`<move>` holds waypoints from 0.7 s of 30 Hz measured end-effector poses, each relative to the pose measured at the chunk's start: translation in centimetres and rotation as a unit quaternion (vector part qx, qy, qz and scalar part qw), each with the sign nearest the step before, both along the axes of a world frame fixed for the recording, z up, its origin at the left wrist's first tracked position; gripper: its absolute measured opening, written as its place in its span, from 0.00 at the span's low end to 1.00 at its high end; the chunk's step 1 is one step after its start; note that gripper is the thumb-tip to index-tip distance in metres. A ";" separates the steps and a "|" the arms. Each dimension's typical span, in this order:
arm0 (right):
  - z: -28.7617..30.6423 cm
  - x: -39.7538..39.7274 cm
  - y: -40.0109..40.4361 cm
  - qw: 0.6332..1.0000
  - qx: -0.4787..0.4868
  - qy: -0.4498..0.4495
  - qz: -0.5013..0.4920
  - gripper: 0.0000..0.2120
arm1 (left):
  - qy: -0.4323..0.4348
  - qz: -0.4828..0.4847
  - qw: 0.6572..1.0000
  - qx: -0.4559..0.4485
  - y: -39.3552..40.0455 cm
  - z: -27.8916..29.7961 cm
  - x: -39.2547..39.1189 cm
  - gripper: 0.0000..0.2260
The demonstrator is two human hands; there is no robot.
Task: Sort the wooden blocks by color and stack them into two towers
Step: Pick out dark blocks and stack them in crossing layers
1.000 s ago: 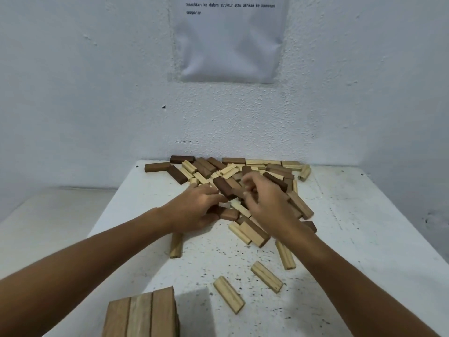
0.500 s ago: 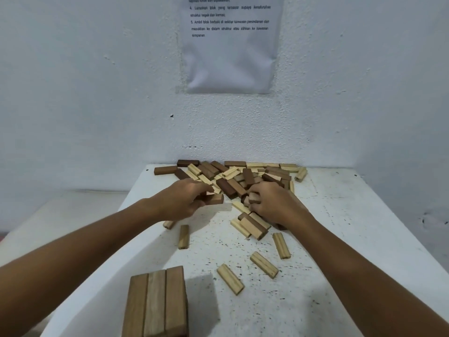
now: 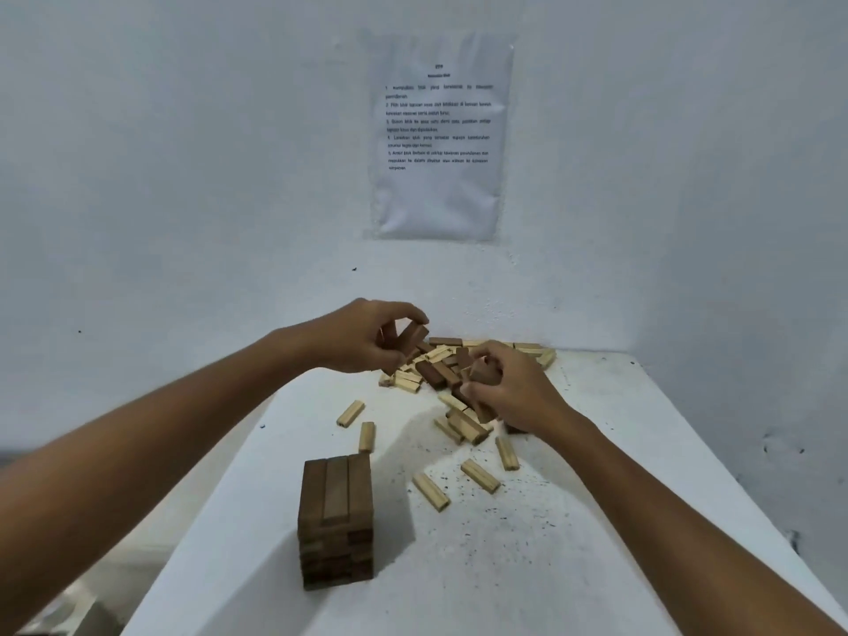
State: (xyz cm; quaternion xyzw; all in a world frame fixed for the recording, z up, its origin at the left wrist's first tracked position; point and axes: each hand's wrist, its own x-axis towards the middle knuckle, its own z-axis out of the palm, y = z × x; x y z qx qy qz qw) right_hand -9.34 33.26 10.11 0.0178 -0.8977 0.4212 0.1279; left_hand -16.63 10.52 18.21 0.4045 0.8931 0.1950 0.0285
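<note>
Head view, only one I've got. I'm looking down at a white table (image 3: 573, 543) w/ a paper sheet (image 3: 440, 144) taped on the wall behind it.

Left hand (image 3: 362, 335) is hanging raised over the far pile (image 3: 454, 369), fingers curling round dark blocks (image 3: 410, 337); looks like two or more, can't tell the exact count. Right hand (image 3: 514, 387) is sitting low at the pile's right side, fingers closing on a dark block (image 3: 482, 371); it may be holding more underneath, hidden.

Dark tower (image 3: 336, 521) is standing near the table's front-left edge, several layers up, top layer showing three blocks side by side, edges looking fairly square.

Progress, my read: dark tower is partway, since dark pieces are lying in the pile mixed w/ light ones. No light tower anywhere in view, so that half isn't started. Light strays (image 3: 479, 475) are lying loose between pile and tower, some near the tower's base.

I'm judging both hands are gathering dark blocks for the next layer. Left to do: rest of the darks, then the whole light stack.
</note>
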 end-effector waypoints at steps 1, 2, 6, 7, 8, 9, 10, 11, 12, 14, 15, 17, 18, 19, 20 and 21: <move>0.4 0.9 -0.2 1.000 -0.012 0.003 0.005 0.17 | -0.001 0.002 1.000 0.007 0.3 0.5 1.2 0.23; 0.9 1.8 -0.4 1.000 -0.020 0.010 0.008 0.16 | 0.000 0.003 1.000 0.013 0.7 0.9 2.4 0.23; 1.1 4.9 -1.2 1.000 -0.016 0.020 -0.005 0.10 | -0.010 0.000 0.999 0.050 2.0 0.7 7.5 0.22; 0.7 5.6 -1.2 1.000 -0.017 0.012 -0.011 0.11 | -0.012 0.000 0.998 0.065 2.3 0.2 8.7 0.23; 0.4 6.2 -1.2 1.000 -0.019 0.005 -0.015 0.11 | -0.019 -0.001 0.996 0.083 2.7 -0.3 9.7 0.23; -0.2 6.9 -1.2 0.999 -0.029 -0.003 -0.021 0.12 | -0.032 -0.002 0.995 0.099 3.0 -1.2 10.7 0.23; -0.7 7.6 -1.2 0.999 -0.043 -0.008 -0.027 0.13 | -0.045 0.000 0.993 0.110 3.2 -2.1 11.6 0.23; -1.4 8.3 -1.2 0.998 -0.059 -0.009 -0.032 0.13 | -0.056 0.006 0.992 0.116 3.5 -3.3 12.3 0.23; -2.0 9.2 -1.2 0.997 -0.073 -0.013 -0.035 0.12 | -0.070 0.017 0.990 0.119 3.7 -4.5 12.9 0.24; -3.2 10.6 -1.2 0.994 -0.092 -0.030 -0.044 0.10 | -0.109 0.047 0.985 0.122 3.9 -7.1 13.9 0.25; -3.9 11.1 -1.1 0.993 -0.097 -0.041 -0.055 0.11 | -0.126 0.061 0.983 0.119 4.0 -8.3 14.4 0.26; -5.1 12.1 -1.0 0.989 -0.104 -0.073 -0.074 0.13 | -0.150 0.082 0.980 0.105 4.0 -10.5 15.4 0.27; -5.6 12.5 -1.1 0.987 -0.105 -0.091 -0.078 0.14 | -0.161 0.090 0.978 0.099 3.9 -11.4 15.9 0.27; -6.1 12.8 -1.2 0.985 -0.103 -0.109 -0.082 0.15 | -0.171 0.097 0.976 0.095 3.9 -12.2 16.3 0.27; -6.4 13.1 -1.4 0.984 -0.099 -0.123 -0.084 0.15 | -0.175 0.104 0.975 0.092 3.8 -12.9 16.5 0.27; -6.7 13.4 -1.6 0.983 -0.097 -0.133 -0.085 0.15 | -0.172 0.112 0.975 0.088 3.6 -13.6 16.8 0.27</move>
